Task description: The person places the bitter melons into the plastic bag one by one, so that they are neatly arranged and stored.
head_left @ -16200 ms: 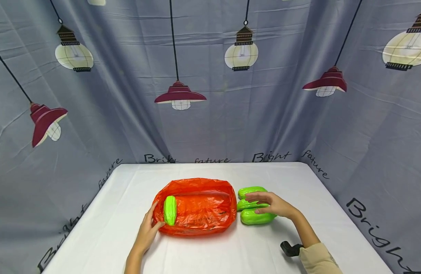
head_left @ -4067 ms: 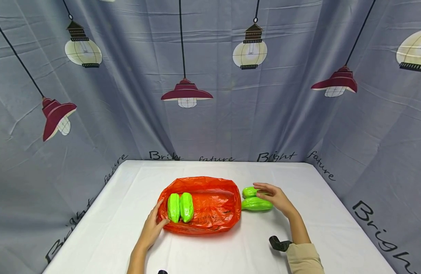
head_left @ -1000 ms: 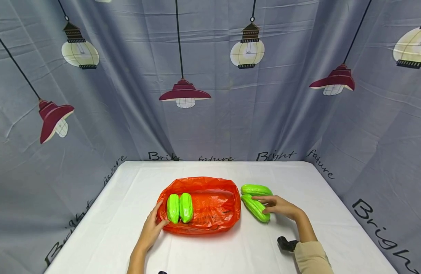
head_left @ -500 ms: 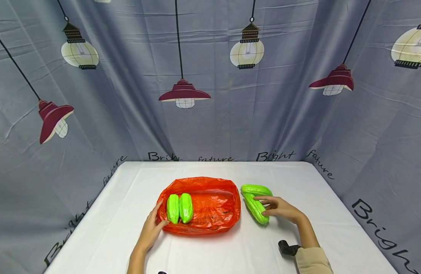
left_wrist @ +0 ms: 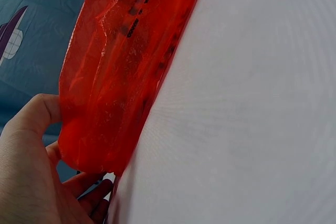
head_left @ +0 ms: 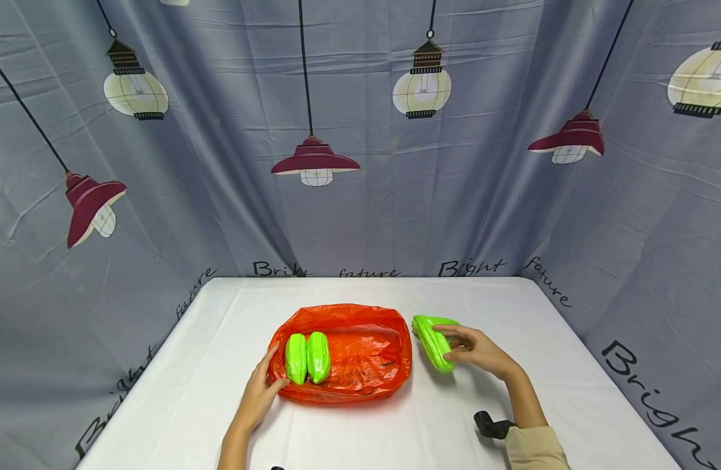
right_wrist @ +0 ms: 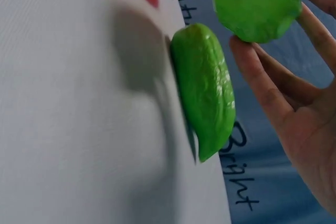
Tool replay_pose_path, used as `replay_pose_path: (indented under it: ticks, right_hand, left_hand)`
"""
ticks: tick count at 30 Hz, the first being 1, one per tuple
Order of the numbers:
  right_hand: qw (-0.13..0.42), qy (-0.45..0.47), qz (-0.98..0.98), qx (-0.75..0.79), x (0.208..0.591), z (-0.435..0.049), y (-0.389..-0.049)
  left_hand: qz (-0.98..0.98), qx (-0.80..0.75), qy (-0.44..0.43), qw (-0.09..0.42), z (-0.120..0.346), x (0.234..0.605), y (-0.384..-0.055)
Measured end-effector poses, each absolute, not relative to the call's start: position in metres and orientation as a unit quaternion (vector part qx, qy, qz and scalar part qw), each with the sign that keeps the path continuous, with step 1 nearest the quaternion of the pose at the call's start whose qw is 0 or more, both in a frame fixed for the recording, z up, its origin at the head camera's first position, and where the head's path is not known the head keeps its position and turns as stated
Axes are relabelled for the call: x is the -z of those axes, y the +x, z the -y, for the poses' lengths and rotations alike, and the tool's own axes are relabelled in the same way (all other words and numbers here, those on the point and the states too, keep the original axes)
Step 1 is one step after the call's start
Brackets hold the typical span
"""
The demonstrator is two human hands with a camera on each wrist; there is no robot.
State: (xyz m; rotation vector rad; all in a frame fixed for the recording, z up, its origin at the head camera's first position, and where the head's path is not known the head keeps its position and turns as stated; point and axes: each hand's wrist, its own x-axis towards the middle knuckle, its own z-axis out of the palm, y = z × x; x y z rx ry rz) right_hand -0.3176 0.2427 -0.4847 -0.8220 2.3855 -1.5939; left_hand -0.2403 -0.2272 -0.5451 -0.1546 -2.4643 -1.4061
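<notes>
Blue-grey curtain (head_left: pixel 360 228) printed with hanging lamps (head_left: pixel 316 160) rises behind a table (head_left: pixel 348 437) covered in white. Above that cover, to the right of the red bag, a green gourd (head_left: pixel 434 347) hangs tilted in the grasp of the right hand (head_left: pixel 480 352), thumb on one side and fingers on the other; its shadow falls on the cloth in the right wrist view. Just behind it, a second gourd (right_wrist: pixel 205 93) lies on the table, partly hidden from the head camera. Near them sits the red bag (head_left: pixel 366 359), mouth spread wide, with two more gourds (head_left: pixel 318 358) side by side in its left part. At its left edge, the left hand (head_left: pixel 257 391) holds the plastic between thumb and fingers. Beside the right wrist is a black device (head_left: pixel 492 425), next to a beige sleeve (head_left: pixel 536 448).
</notes>
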Motion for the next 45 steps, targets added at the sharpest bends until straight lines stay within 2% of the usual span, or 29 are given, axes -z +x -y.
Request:
replay_pose_path:
  ticks: [6, 17, 30, 45]
  right_hand:
    - [0.027, -0.26, -0.798, 0.543, 0.473, -0.231, -0.317]
    - [-0.011, -0.257, -0.781, 0.57, 0.453, -0.196, -0.316]
    - [0.017, -0.288, -0.779, 0.557, 0.409, -0.139, -0.296]
    - [0.032, -0.31, -0.773, 0.552, 0.426, -0.086, -0.287]
  left_hand:
    - [0.857, 0.489, -0.054, 0.15, 0.227, 0.544, -0.239]
    - [0.86, 0.48, -0.055, 0.165, 0.228, 0.546, -0.24]
    - [0.86, 0.487, -0.046, 0.144, 0.228, 0.545, -0.241]
    - [0.862, 0.482, -0.046, 0.15, 0.228, 0.546, -0.241]
